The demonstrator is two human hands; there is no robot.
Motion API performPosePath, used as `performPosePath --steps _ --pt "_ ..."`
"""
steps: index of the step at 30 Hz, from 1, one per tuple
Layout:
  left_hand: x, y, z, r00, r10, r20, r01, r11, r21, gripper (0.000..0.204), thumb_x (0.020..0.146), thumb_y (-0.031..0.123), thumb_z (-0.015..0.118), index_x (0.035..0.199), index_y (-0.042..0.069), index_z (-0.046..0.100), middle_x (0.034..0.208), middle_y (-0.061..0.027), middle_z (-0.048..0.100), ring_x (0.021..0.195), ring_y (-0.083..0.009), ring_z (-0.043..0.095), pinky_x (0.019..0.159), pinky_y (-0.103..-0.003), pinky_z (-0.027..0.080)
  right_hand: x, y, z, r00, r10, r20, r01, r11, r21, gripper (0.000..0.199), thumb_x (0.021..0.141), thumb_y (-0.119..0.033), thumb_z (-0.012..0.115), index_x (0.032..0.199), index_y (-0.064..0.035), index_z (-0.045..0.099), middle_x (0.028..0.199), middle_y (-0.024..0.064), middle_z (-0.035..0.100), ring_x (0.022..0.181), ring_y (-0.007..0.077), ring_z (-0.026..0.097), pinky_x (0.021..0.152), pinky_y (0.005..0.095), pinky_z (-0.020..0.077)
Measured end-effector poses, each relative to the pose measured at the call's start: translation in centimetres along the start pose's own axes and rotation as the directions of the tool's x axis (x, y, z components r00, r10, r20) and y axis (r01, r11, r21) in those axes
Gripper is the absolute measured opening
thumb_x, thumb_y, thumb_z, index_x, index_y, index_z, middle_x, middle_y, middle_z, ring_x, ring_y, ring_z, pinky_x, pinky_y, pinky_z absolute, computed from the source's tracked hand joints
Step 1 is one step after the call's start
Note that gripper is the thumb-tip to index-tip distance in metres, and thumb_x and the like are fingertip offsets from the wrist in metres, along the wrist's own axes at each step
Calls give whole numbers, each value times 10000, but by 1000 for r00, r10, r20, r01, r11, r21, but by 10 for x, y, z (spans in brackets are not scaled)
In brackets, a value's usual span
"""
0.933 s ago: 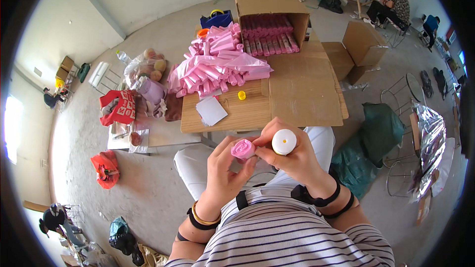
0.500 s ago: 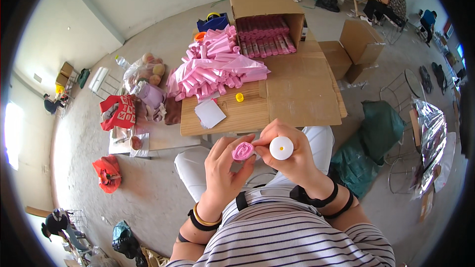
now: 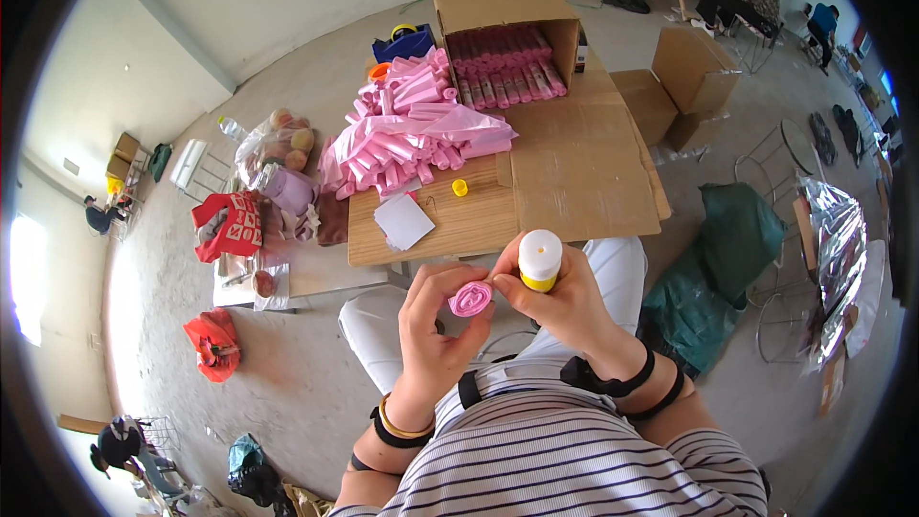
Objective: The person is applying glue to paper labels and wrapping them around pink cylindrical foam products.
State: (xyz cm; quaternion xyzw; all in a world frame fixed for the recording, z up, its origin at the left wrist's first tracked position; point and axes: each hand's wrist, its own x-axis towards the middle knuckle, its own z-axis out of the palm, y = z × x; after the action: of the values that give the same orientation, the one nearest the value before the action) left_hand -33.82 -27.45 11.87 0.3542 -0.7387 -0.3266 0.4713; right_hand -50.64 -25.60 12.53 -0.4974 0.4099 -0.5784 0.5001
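Observation:
My left hand point(image 3: 436, 321) is closed around a pink roll of thin film point(image 3: 470, 299), its spiral end facing up. In my right hand point(image 3: 565, 299) is a small glue-like bottle point(image 3: 541, 260) with a white top, a tiny yellow spot on it and a yellow body. Thumb and forefinger of that hand meet at the roll's right edge; whether they pinch its loose end is too small to tell. Beyond my hands, a yellow cap point(image 3: 459, 188) lies on the wooden table point(image 3: 383, 247) near some white paper point(image 3: 404, 221).
Many similar pink rolls point(image 3: 421, 124) are heaped on the table's left, beside an open carton point(image 3: 503, 0) stacked with wrapped rolls. Flat cardboard point(image 3: 584, 187) covers the right part. A lower side table point(image 3: 316, 263) carries bags and fruit. Green sacks point(image 3: 713, 268) lie right; other people sit farther off.
The bottle has tilted, so its yellow body now shows below the white top, and it has risen slightly. My left hand and the roll have barely moved.

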Motion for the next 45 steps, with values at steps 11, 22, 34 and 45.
performPosePath --steps 11,22,34,45 --pt "-1 -3 -6 988 103 -118 -100 994 32 413 645 -89 697 1032 19 603 1010 -131 594 947 -259 605 815 -332 496 -30 5 -20 944 187 272 -227 966 124 284 972 -264 553 1134 -47 467 763 -19 492 595 50 475 534 210 390" --pt "-1 5 -3 930 362 -62 -315 872 375 459 638 -94 707 1056 67 611 1045 -150 574 1034 -334 583 830 -395 515 -36 -15 -15 930 213 300 -174 973 -152 301 945 -267 588 1077 -25 469 695 85 550 567 186 535 522 314 402" --pt "-1 -2 -4 882 471 -23 -399 770 497 475 630 -41 761 1069 63 614 1066 -131 592 1016 -323 594 821 -394 509 -39 -14 -17 928 316 197 -330 943 39 276 997 -285 502 1120 -40 472 751 35 563 628 109 555 583 293 468" --pt "-4 -13 -9 892 -404 205 378 414 -828 404 932 267 633 1227 22 510 1068 -123 626 996 -223 629 749 -309 525 -3 -13 -23 946 -322 43 315 941 124 340 950 -176 594 1212 -37 427 1119 134 599 1034 203 601 897 345 476"
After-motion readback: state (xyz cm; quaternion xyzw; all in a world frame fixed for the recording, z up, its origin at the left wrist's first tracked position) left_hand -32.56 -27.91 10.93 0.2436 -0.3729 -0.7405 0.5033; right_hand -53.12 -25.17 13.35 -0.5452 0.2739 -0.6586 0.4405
